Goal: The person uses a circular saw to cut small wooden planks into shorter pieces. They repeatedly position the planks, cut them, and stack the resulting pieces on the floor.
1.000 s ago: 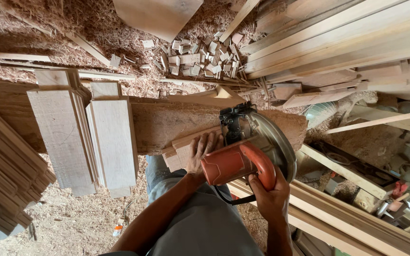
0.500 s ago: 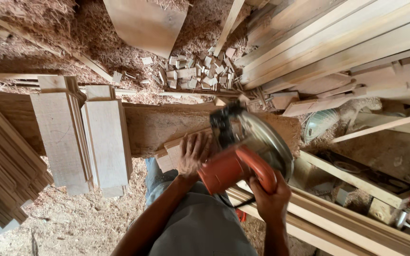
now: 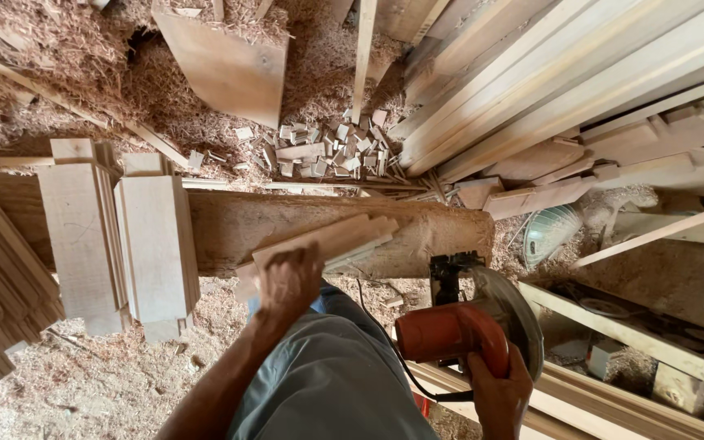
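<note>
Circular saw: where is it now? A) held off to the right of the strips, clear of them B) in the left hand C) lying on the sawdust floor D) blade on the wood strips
A: the right hand holds the orange circular saw right of the wood strips, apart from them; the left hand grips the strips.

- I see no packages, labels, signs or screens anywhere around me here.
</note>
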